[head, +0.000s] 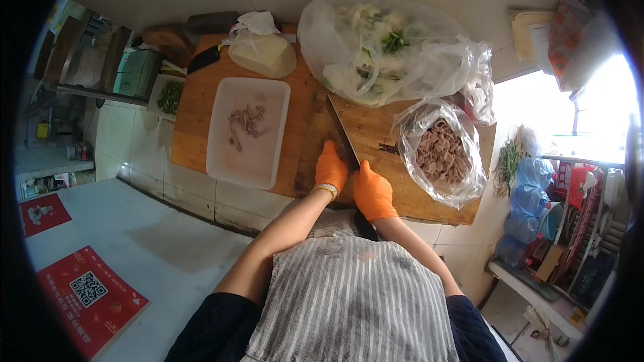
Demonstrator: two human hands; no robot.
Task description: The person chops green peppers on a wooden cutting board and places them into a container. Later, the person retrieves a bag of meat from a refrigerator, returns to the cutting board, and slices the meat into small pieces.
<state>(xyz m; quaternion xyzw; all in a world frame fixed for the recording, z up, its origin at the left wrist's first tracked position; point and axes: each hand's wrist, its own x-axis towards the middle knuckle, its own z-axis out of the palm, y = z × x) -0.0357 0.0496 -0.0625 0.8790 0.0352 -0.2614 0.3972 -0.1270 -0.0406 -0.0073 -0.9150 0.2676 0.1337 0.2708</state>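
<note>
In an orange glove, my right hand (372,192) grips the handle of a long kitchen knife (343,130), whose dark blade points away from me over the wooden cutting board (372,125). My left hand (331,167), also in an orange glove, rests on the board just left of the blade. Its fingers are bent, and whatever may lie under them is hidden. To its left stands a white plastic tub (246,163) with a small heap of meat strips (248,121) inside. An open clear plastic bag (470,188) of sliced meat (443,156) sits to the right.
A large clear bag of cut vegetables (392,42) lies along the wall. Beside it are a tied bag with pale contents (264,55) and a black-handled knife (204,59). A container of chopped greens (170,96) stands left; large blue bottles (531,196) stand right.
</note>
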